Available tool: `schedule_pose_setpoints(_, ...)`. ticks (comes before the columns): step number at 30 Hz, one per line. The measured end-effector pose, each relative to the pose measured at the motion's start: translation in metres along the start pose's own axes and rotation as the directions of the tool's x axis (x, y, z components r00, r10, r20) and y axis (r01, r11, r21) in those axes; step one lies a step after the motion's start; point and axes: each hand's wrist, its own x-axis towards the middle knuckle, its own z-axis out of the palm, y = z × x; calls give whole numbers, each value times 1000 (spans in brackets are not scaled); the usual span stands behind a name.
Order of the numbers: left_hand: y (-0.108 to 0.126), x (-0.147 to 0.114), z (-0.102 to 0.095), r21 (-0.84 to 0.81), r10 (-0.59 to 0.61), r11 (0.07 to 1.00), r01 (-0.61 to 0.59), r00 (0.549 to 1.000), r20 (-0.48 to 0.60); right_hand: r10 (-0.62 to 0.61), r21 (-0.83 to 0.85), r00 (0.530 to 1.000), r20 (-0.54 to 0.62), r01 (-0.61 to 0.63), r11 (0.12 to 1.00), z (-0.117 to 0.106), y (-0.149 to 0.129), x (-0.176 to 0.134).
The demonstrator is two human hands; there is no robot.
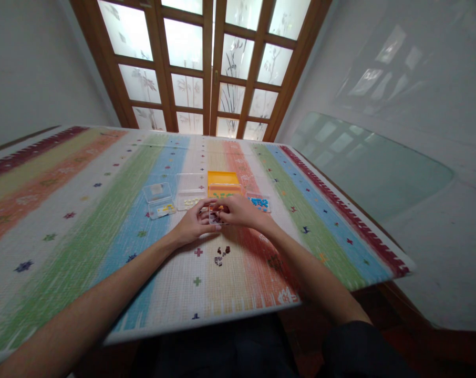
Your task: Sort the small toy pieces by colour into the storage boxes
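Both hands, L [191,224] & R [240,211], grip pinched on small clear box [214,215]; dark pieces [221,255] nearby

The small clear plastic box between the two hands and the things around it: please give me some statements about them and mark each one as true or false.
1. Both the left hand and the right hand touch the small clear plastic box. True.
2. A few small dark pieces lie loose on the striped tablecloth, nearer to the person than the hands. True.
3. The open orange plastic box stands to the left of all the clear boxes. False: it stands behind the hands, with the clear box holding yellow pieces farther left.
4. The blue pieces lie beside the left hand. False: they lie beside the right hand.
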Motion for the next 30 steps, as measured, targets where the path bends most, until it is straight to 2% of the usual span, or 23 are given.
schedule_pose_setpoints(5, 3, -1, 2, 4, 10, 1000, -10, 1000, 11, 9, -28, 999, -46, -11, 1000, 0, 6, -4)
schedule_pose_setpoints(10, 3, -1, 2, 23, -4, 1000, 4, 1000, -2, 22, -77, 1000, 4, -21, 997, 2, 3, -5)
schedule_pose_setpoints(16, 0, -1, 0, 9, 8, 1000, -8, 1000, 7, -31, -16, 998, -52, 31, 999, -4, 1, -14)
schedule_pose_setpoints(21, 0, -1, 0, 34, -3, 999, 3, 1000, -12, -211, 58, 975, 64, 207, 977, -8, 5, -40)
schedule_pose_setpoints(26, 2, -1, 1, 46, -14, 999, 15, 1000, -22, -314, 157, 932, 183, 288, 945, 5, 8, -62)
schedule_pose_setpoints(30, 4, -2, 2, 45, -7, 999, 9, 999, -36, -326, 154, 927, 184, 300, 941, 17, 9, -68)
